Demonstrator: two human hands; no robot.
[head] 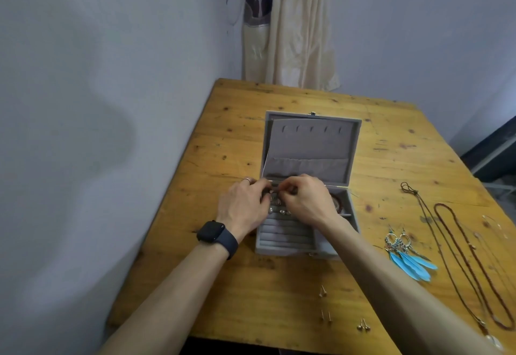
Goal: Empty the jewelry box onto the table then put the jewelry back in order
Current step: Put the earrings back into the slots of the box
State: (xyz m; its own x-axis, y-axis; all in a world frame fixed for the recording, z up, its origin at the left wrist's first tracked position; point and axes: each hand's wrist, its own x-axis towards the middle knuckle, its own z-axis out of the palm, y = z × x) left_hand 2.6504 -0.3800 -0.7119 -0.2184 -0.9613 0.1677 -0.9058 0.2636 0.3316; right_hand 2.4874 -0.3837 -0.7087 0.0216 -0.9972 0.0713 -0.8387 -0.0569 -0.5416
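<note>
Grip: left hand [242, 207] and right hand [306, 201] meet fingertip to fingertip, fingers curled. Cannot tell whether they pinch anything. Directly beneath: open jewelry box [279, 250], seated studs [281, 210] in its rolls. Right of the grip on the surface [245, 284]: feather earrings [410, 257], necklaces [437, 209]. Nearer the onlooker: loose studs [325, 316].

A knotty wooden surface [237, 136] carries an open grey jewelry box [310, 145] at its middle, lid tilted back. Right of the box lie blue feather earrings [410, 257]. Further right a dark cord necklace [404, 186] and a brown beaded necklace [441, 205] stretch from far to near. Small stud earrings [325, 316] lie scattered by the near edge.
</note>
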